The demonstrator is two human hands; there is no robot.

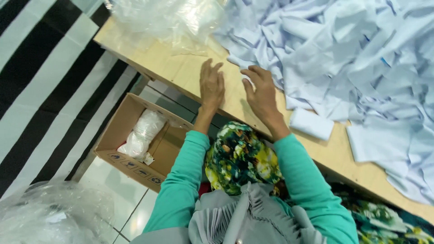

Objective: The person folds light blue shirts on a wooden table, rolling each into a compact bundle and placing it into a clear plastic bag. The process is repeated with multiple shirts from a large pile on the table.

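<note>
My left hand (pixel 211 86) lies palm down on the light wooden table (pixel 181 68), fingers apart and holding nothing. My right hand (pixel 260 92) rests beside it, fingers spread, its fingertips at the near edge of a big heap of pale blue cloth pieces (pixel 357 54). Whether it touches the cloth I cannot tell. A small folded pale piece (pixel 311 123) lies on the table just right of my right wrist. Both arms wear teal sleeves.
Crumpled clear plastic bags (pixel 167 20) lie at the table's far left end. Below the table edge, an open cardboard box (pixel 118 135) on the tiled floor holds white wrapped bundles (pixel 143 133). Another clear plastic bag (pixel 49 212) sits bottom left, beside a black-and-white striped surface (pixel 40 81).
</note>
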